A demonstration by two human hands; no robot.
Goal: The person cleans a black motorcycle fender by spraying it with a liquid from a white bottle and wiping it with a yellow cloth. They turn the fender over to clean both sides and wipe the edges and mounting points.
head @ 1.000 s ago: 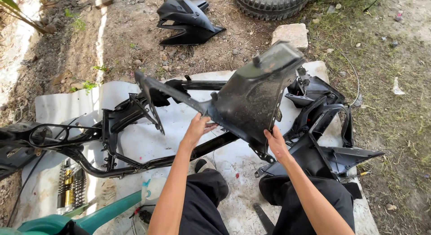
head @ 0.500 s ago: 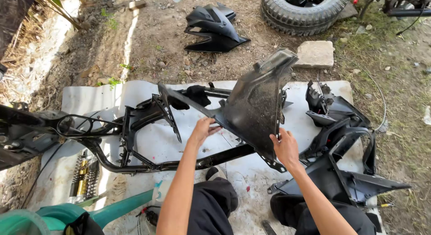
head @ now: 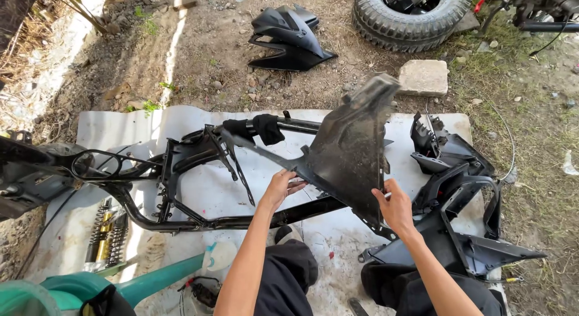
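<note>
left hand (head: 282, 186): fingers curled on the lower left edge of the black plastic panel (head: 353, 150), thumb on the near face, pinching the edge.
right hand (head: 395, 207): clamped on the panel's lower right edge, thumb in front, fingers wrapped behind.
panel: big dusty black scooter body cover, held up off the ground, tilted, wide end up and to the right, a long thin arm running left to a point over the frame (head: 181, 171).
frame: bare black tube scooter frame lying on its side across the white sheet (head: 199, 198), just behind and under the panel.
sheet: dirty white, spread on bare dirt ground, carries frame and parts.
right pile: more black fairing pieces (head: 458, 189) stacked at the sheet's right side, just beside the right hand.
shock absorber (head: 105, 237): yellow and chrome springs, lower left on the sheet, near the frame.
green part (head: 120, 286): teal plastic piece at bottom left.
far side: another black fairing (head: 289, 35) on the dirt, tyre (head: 410, 11) top right, flat stone (head: 425, 77) just past the sheet.
legs: black trousers (head: 289, 280), person squatting on the sheet.
</note>
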